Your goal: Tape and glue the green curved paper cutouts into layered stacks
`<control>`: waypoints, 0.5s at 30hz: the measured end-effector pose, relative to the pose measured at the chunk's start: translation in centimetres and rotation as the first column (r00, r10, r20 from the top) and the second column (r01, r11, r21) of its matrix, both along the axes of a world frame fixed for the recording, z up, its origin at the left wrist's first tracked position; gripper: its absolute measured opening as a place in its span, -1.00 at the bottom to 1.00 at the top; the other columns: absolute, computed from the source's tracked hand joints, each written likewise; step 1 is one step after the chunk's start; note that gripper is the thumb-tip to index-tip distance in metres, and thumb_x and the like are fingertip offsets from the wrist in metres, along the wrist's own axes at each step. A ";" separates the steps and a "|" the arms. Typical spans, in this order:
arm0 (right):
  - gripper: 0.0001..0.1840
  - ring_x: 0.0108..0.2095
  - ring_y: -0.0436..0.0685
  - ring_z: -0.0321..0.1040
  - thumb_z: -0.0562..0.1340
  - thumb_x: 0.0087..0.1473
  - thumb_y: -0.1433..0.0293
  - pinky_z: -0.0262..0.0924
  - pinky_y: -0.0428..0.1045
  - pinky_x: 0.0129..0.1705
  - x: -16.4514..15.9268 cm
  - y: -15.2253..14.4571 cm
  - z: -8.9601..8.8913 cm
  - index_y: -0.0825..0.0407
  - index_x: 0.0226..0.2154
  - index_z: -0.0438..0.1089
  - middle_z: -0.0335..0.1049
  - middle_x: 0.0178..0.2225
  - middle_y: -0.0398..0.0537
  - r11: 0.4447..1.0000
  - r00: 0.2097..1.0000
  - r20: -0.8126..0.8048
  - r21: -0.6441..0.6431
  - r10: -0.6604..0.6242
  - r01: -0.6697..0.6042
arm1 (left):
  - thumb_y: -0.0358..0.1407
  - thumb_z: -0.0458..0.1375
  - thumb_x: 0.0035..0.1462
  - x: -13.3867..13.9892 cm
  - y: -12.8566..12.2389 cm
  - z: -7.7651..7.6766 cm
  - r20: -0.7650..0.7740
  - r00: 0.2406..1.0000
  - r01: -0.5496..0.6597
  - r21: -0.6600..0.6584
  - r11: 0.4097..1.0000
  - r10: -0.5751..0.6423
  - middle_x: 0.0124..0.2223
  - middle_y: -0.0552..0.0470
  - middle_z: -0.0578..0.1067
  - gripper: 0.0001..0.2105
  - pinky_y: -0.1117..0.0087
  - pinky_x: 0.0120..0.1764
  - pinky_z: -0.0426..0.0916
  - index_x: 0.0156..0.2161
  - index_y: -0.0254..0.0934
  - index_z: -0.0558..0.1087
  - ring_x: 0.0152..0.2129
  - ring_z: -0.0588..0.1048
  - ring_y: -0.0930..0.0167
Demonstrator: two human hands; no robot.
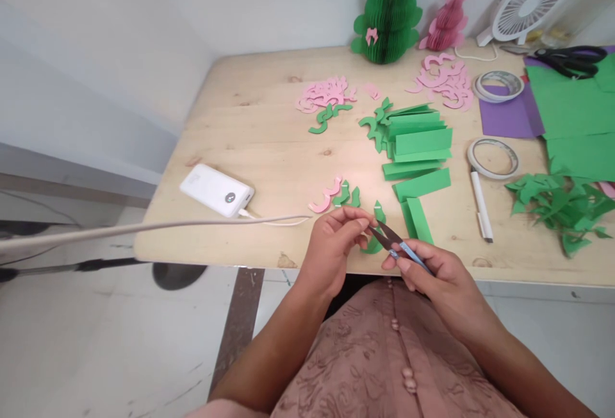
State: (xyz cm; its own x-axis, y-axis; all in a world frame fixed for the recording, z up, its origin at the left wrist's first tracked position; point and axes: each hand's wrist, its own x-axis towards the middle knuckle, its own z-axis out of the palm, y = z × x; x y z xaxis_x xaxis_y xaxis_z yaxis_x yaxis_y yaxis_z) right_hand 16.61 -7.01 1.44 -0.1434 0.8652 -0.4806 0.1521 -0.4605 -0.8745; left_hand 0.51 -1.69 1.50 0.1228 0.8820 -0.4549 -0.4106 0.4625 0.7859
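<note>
My right hand (425, 270) is closed around small blue-handled scissors (408, 252), whose dark blades are parted and point up and left. The fingertips of my left hand (336, 238) are pinched together right at the blade tips. What they pinch is mostly hidden. Close by the blades lies a green paper cut-out (378, 211), and part of another green paper piece (372, 245) shows beneath them. Just beyond my left hand are a wavy pink paper strip (327, 195) and small green cut-outs (343, 193).
Folded green strips (420, 142) lie ahead, with pink cut-outs (327, 93) behind. A white power bank (216, 190) with a cable is at left. Tape rolls (493, 158), a white marker (481, 206) and green scraps (567, 206) are right. A green paper rabbit (390, 17) stands at back.
</note>
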 end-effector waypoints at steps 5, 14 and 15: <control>-0.71 -0.52 -0.02 0.12 0.17 0.12 0.17 0.11 -0.07 -0.41 0.1 -0.1 -0.2 0.00 -0.23 0.45 0.45 -0.31 -0.08 1.000 1.000 -0.024 -0.012 -0.017 0.016 | -0.35 0.30 -0.15 -0.4 0.0 -0.1 0.094 0.996 0.001 -0.066 0.998 0.006 -0.41 0.01 0.50 -0.88 0.48 -0.45 0.29 -0.44 -0.34 0.48 -0.50 0.42 0.48; -0.69 -0.52 -0.04 0.12 0.18 0.12 0.16 0.10 -0.08 -0.42 0.5 -0.4 -0.3 0.01 -0.20 0.47 0.45 -0.33 -0.09 0.999 0.999 -0.011 -0.023 -0.033 0.033 | -0.32 0.30 -0.11 -0.6 -0.1 -0.1 0.188 0.982 0.040 -0.092 0.995 -0.022 -0.41 -0.02 0.49 -0.86 0.47 -0.46 0.29 -0.40 -0.36 0.51 -0.47 0.44 0.45; -0.69 -0.52 -0.04 0.12 0.19 0.12 0.16 0.11 -0.08 -0.42 0.5 -0.4 -0.3 0.01 -0.19 0.47 0.45 -0.34 -0.09 0.999 0.999 -0.012 -0.027 -0.040 0.040 | -0.33 0.30 -0.11 -0.7 -0.1 -0.1 0.192 0.981 0.041 -0.092 0.995 -0.022 -0.41 -0.02 0.49 -0.86 0.47 -0.46 0.29 -0.40 -0.36 0.51 -0.47 0.44 0.45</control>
